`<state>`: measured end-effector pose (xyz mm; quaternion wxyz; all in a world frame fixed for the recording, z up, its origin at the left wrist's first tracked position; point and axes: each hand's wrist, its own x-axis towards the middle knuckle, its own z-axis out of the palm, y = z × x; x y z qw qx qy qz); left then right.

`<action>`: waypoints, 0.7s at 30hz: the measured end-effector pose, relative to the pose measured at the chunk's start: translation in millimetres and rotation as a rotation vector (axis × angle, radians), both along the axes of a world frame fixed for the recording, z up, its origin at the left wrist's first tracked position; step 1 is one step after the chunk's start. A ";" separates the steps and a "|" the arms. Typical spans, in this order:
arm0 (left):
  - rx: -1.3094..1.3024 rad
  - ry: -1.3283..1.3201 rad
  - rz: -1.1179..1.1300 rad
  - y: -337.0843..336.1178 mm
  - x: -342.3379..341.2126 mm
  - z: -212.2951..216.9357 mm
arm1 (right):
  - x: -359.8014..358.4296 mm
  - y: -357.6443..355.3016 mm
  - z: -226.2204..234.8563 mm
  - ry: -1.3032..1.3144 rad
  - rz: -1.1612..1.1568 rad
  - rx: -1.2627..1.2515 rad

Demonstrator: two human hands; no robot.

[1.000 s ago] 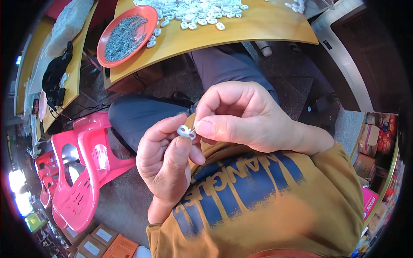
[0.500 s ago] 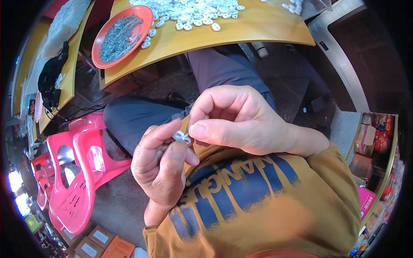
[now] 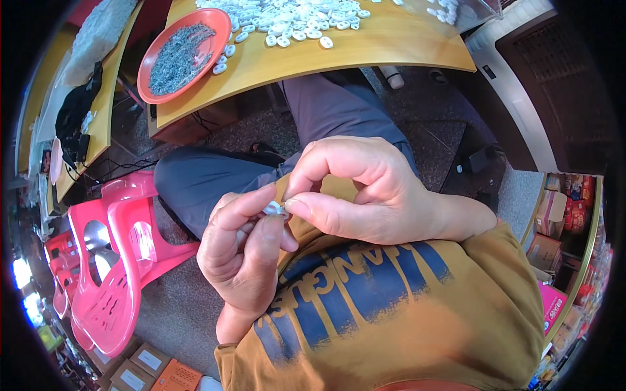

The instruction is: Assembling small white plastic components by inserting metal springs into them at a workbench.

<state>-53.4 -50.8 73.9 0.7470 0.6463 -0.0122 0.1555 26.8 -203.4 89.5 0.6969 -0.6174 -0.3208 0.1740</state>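
Note:
My left hand (image 3: 242,257) pinches a small white oval plastic piece (image 3: 272,208) between thumb and fingertips, above my lap. In the earlier frame two holes show in it. My right hand (image 3: 375,195) is closed in a pinch, its thumb and forefinger tips against the right end of that piece. Whatever the right fingertips hold is too small and covered to make out. Beyond my knees, many similar white oval pieces (image 3: 283,26) lie heaped on the wooden table (image 3: 404,49). Left of them, a red-orange plate (image 3: 145,81) holds a pile of small grey metal bits (image 3: 179,58).
Pink plastic chairs (image 3: 127,260) stand on the floor at my left. A second table (image 3: 98,124) at far left carries a black cloth (image 3: 75,111). Shelves with boxes (image 3: 551,208) are at the right. Cardboard boxes (image 3: 134,373) sit at the lower left.
My right thumb and forefinger have closed in tighter over the white piece, which now shows less and looks more tilted. The left hand keeps its pinch.

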 end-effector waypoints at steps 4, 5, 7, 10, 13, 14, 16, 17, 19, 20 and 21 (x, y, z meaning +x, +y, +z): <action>0.046 -0.015 0.004 0.0 0.8 -0.3 | 3.4 -0.4 -3.6 -0.234 -0.020 0.011; 0.065 -0.021 0.009 -0.1 0.9 -0.5 | 3.6 -0.7 -4.1 -0.233 -0.018 0.012; 0.084 -0.029 0.014 0.9 1.0 -0.8 | 3.5 -0.8 -4.0 -0.330 -0.041 -0.026; 0.131 -0.090 -0.033 2.2 1.8 -1.4 | 3.2 -0.7 -3.6 -0.400 -0.068 -0.023; 0.218 -0.150 -0.042 1.0 2.9 -1.2 | 3.1 -0.7 -2.4 -0.402 -0.067 -0.048; 0.205 -0.129 -0.037 0.6 2.7 -1.0 | 2.9 -0.8 -3.1 -0.401 -0.066 -0.047; 0.192 -0.109 -0.032 -0.2 2.9 -2.7 | 3.4 -1.1 -5.6 -0.343 -0.046 -0.037; 0.119 -0.096 -0.040 -0.5 2.8 -5.4 | 2.6 -1.5 -4.7 -0.343 -0.046 -0.037; 0.046 -0.083 -0.050 -0.9 2.8 -6.5 | 0.2 -2.5 -1.3 -0.170 -0.017 -0.012; 0.019 -0.069 -0.053 -0.9 2.2 -6.1 | 0.2 -2.7 -1.4 -0.169 -0.018 -0.011; -0.007 -0.053 -0.059 -1.1 1.1 -6.1 | -0.3 -3.1 -1.8 -0.122 -0.002 -0.003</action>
